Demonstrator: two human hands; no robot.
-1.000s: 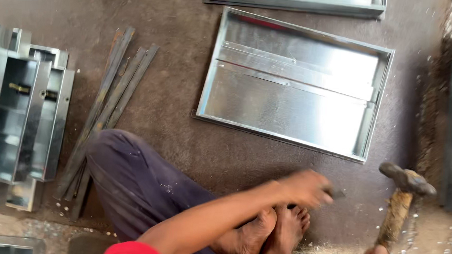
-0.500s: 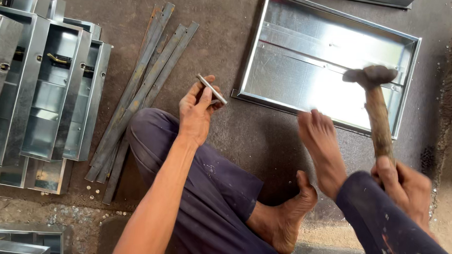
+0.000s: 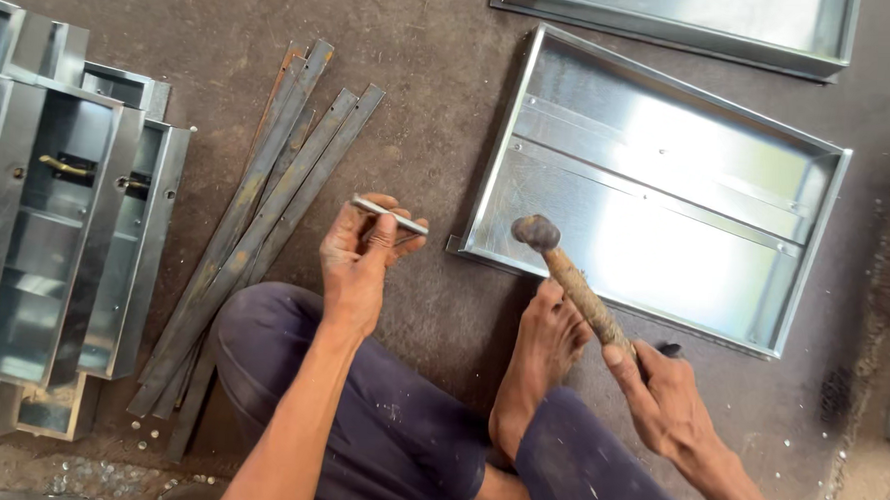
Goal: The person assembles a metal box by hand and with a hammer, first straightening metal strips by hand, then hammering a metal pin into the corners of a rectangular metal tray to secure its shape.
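Head view: I see the left hand (image 3: 358, 262) pinching a short thin silver metal rod (image 3: 389, 216) in its fingertips, held level above the dark floor, just left of the shallow rectangular galvanised sheet-metal tray (image 3: 529, 115). Right hand (image 3: 669, 398) clenched round the worn wooden-handled hammer (image 3: 562, 274); hammer head sits over the tray's near-left corner. A bare foot (image 3: 540, 357) lies beside that tray edge. Flat dark steel strips (image 3: 268, 224) lie left of the rod hand; open grey metal boxes (image 3: 61, 237) stacked far left.

Bare arms and feet, dusty dark navy trousers (image 3: 380, 425).
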